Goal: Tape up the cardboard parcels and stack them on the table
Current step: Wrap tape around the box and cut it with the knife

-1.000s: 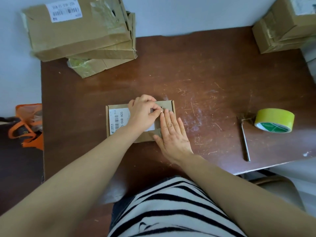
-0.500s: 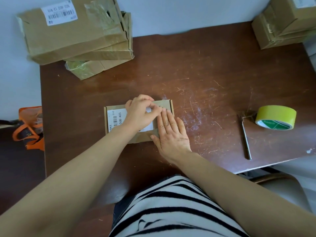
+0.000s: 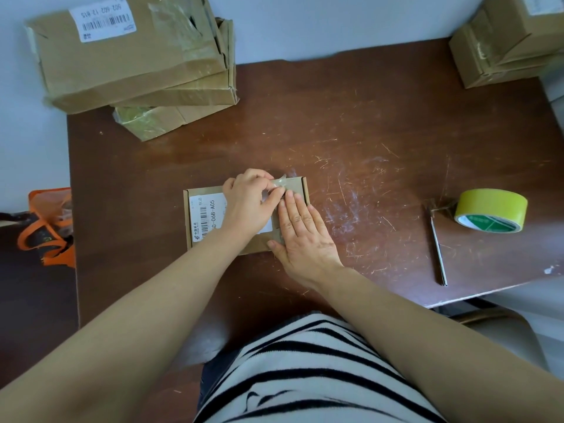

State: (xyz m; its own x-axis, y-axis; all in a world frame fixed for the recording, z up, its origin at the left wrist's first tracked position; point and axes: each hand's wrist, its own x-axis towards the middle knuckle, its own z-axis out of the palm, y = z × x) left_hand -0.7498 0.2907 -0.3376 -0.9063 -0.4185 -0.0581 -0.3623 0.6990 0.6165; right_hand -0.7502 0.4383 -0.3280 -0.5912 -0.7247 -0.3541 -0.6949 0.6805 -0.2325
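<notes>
The small parcel [image 3: 294, 189] lies under your hands; its label [image 3: 204, 215] reads "06B-A05". Your left hand [image 3: 247, 206] pinches a clear tape strip [image 3: 279, 181] at its far edge; your right hand [image 3: 305, 236] presses it flat, fingers straight.

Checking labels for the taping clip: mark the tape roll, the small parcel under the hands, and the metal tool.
tape roll [image 3: 494, 203], head view, on its yellow outer band.
small parcel [image 3: 207, 216], head view, on its white label.
metal tool [image 3: 437, 248], head view, on the middle of its thin shaft.
</notes>
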